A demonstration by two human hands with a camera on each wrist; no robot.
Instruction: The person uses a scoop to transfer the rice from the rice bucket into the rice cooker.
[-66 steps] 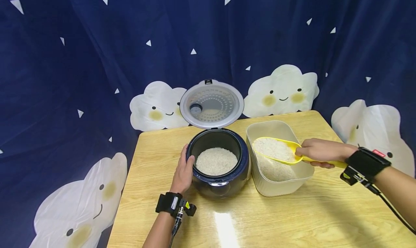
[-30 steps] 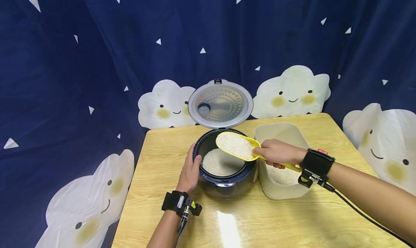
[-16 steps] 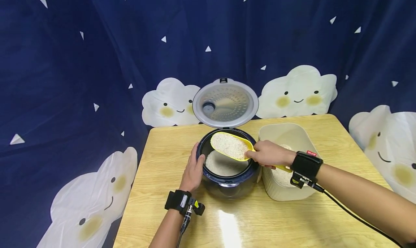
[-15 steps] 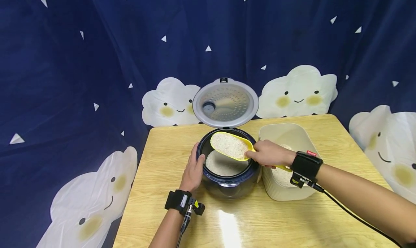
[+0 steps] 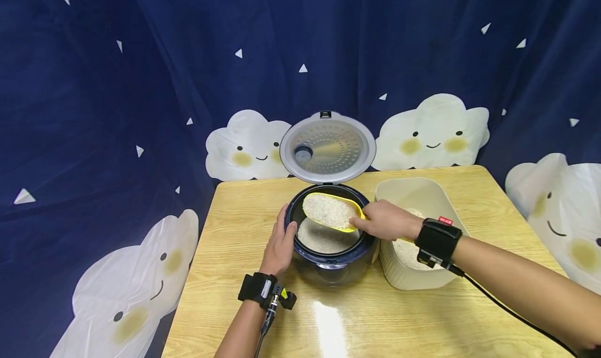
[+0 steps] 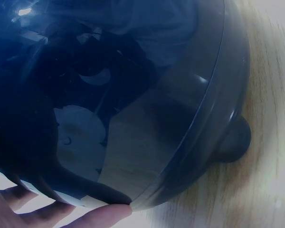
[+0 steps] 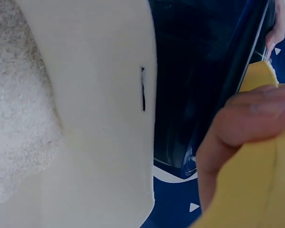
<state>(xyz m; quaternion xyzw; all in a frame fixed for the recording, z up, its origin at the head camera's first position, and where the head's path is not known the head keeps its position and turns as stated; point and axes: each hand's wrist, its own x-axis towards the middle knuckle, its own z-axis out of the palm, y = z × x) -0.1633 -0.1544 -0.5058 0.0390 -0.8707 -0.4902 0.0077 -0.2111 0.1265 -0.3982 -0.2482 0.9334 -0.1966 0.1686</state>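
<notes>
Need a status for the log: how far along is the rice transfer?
Done: rice already lies in the open cooker. In hand: right hand holds a full yellow scoop over the pot, untipped; left hand steadies the cooker. Left: tipping it; more rice sits in the bin.

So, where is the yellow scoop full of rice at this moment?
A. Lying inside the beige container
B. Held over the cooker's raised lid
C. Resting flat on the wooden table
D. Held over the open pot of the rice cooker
D. In the head view the right hand holds the yellow scoop, full of rice, above the open pot of the rice cooker, while the left hand rests on the cooker's side.
</notes>
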